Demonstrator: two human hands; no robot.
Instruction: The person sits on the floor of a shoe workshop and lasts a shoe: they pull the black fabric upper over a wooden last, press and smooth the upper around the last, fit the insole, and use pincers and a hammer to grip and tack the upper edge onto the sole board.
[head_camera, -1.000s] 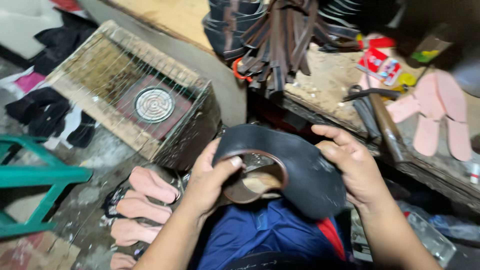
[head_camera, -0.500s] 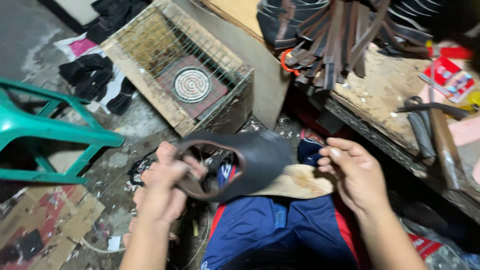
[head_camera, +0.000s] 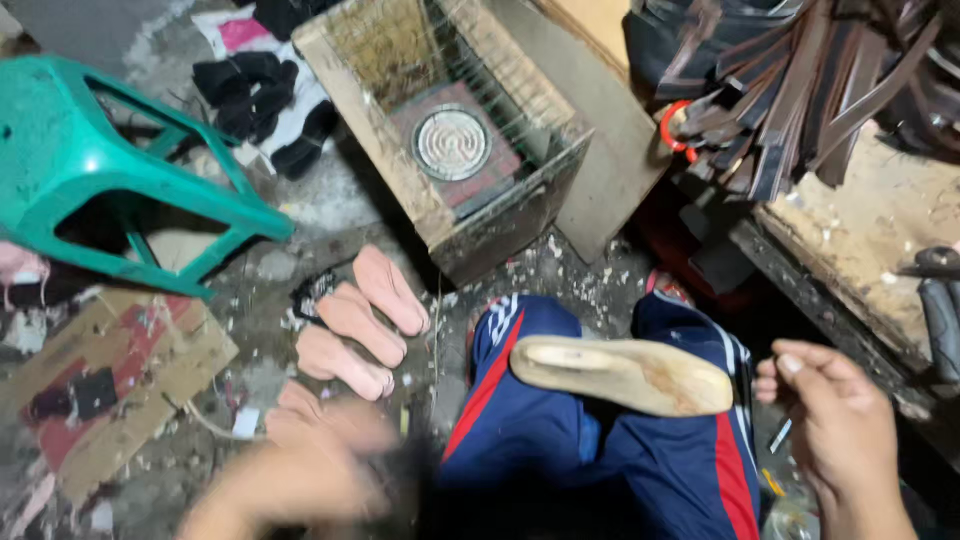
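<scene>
A pale wooden shoe last (head_camera: 620, 375) lies across my lap on blue trousers with red stripes (head_camera: 530, 420). My right hand (head_camera: 840, 435) hovers just right of the last's toe end, fingers loosely curled, with nothing in it. My left hand (head_camera: 300, 470) is a motion blur low at the left, beside a dark blurred shape (head_camera: 410, 480) that may be the black shoe upper; its grip cannot be made out. Several pink insole pieces (head_camera: 360, 320) lie on the floor just above the left hand.
A wooden box holding a round heater coil (head_camera: 450, 145) stands ahead. A green plastic stool (head_camera: 90, 170) lies at the left, flattened cardboard (head_camera: 110, 380) below it. Dark leather straps (head_camera: 800, 90) hang over a worn workbench (head_camera: 880, 230) at the right. Black scraps (head_camera: 260, 100) sit far left.
The black shoe upper has come off the last, which now rests bare on my lap. My left hand swung down and left, blurred. My right hand let go and moved right.
</scene>
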